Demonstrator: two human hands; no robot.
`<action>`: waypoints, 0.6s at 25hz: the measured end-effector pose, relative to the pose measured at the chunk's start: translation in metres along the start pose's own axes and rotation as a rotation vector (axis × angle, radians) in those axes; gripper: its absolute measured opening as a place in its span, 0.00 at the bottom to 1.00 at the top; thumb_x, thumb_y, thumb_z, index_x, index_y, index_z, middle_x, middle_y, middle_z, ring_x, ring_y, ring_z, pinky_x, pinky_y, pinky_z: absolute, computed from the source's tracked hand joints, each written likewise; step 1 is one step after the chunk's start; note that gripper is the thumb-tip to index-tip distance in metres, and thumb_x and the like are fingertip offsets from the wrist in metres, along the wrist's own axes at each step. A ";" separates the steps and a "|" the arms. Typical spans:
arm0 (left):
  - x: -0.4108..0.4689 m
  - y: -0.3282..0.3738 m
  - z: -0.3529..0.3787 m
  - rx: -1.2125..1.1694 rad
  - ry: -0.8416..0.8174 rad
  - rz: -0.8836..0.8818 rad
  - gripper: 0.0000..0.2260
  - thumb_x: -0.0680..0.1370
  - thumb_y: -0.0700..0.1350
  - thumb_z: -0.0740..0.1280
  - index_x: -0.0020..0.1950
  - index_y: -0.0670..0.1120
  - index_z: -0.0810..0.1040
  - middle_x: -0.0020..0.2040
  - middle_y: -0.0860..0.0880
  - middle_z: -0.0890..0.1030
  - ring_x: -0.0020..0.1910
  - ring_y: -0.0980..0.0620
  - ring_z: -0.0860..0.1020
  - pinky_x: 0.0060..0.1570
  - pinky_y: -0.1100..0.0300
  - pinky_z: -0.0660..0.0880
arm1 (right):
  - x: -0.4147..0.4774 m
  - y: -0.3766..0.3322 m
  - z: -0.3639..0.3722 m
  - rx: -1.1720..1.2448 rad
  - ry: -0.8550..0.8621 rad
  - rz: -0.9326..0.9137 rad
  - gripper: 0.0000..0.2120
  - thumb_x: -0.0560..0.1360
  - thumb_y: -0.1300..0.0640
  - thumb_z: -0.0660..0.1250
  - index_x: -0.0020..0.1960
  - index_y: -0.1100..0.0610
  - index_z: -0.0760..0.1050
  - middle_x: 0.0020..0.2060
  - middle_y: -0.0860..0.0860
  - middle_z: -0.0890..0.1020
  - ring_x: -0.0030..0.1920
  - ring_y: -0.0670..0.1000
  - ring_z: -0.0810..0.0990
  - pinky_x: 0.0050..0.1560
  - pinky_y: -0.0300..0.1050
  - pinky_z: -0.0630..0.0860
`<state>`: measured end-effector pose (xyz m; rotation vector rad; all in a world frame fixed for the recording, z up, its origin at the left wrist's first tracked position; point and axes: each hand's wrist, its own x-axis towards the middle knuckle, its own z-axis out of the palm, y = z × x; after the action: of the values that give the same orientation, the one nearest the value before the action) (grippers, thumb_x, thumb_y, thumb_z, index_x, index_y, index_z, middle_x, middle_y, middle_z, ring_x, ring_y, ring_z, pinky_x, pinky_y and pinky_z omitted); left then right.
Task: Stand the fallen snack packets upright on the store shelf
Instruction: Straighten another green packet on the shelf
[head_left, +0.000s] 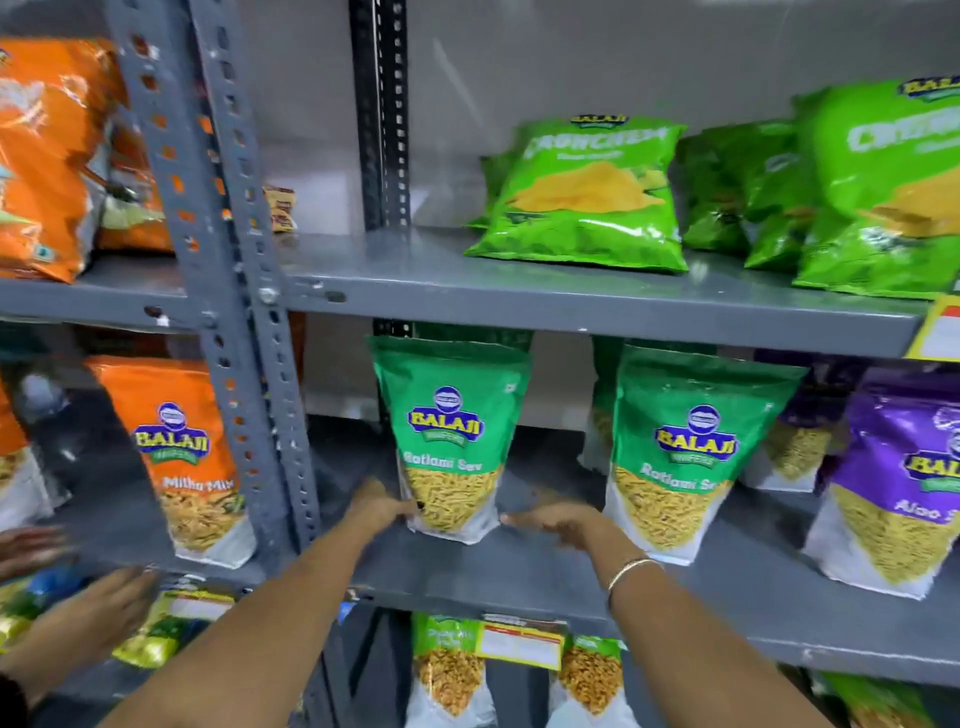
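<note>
The two forearms come up from the bottom of the view to the middle shelf (519, 577). The left hand (382, 506) has its fingers against the lower left edge of a green packet (449, 441), which stands at about 12 o'clock from the hands, upright with a slight lean. The right hand (558, 519), a bangle (631, 570) at its wrist, reaches to the packet's lower right corner; blur keeps me from telling whether those fingers touch it or sit just beside it, and neither hand looks clenched round the bag.

The step in hand seems to be settling this packet on its base. To do it well, press the bottom gusset flat on the shelf from both sides, square the face to the front, then let go slowly so the top does not tip forward.

A second green packet (680, 457) stands at 3 o'clock from it. Another person's hands (98, 608) work at 9 o'clock, on the next bay.
</note>
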<state>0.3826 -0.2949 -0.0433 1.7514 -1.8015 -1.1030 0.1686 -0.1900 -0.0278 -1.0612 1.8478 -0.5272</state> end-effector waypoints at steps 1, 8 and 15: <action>0.008 -0.005 -0.002 -0.054 -0.034 0.064 0.38 0.67 0.44 0.76 0.71 0.37 0.62 0.73 0.39 0.66 0.71 0.43 0.66 0.67 0.53 0.66 | 0.007 -0.009 0.018 0.155 0.069 -0.088 0.27 0.72 0.57 0.69 0.68 0.61 0.65 0.61 0.54 0.77 0.61 0.52 0.77 0.49 0.38 0.75; 0.024 -0.020 0.008 -0.274 -0.129 0.171 0.24 0.65 0.36 0.76 0.55 0.43 0.68 0.58 0.40 0.78 0.61 0.40 0.76 0.62 0.46 0.73 | 0.020 -0.024 0.071 0.605 0.275 -0.365 0.32 0.64 0.67 0.75 0.65 0.67 0.67 0.60 0.61 0.77 0.51 0.50 0.80 0.50 0.40 0.82; -0.022 -0.035 -0.008 -0.106 -0.093 0.221 0.29 0.64 0.44 0.78 0.61 0.39 0.72 0.61 0.40 0.80 0.59 0.42 0.79 0.61 0.49 0.74 | -0.020 -0.014 0.088 0.412 0.335 -0.239 0.30 0.67 0.61 0.74 0.66 0.59 0.67 0.63 0.57 0.77 0.61 0.56 0.76 0.53 0.48 0.79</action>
<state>0.4141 -0.2722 -0.0591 1.4232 -1.9007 -1.1812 0.2555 -0.1741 -0.0508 -0.9535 1.7891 -1.2333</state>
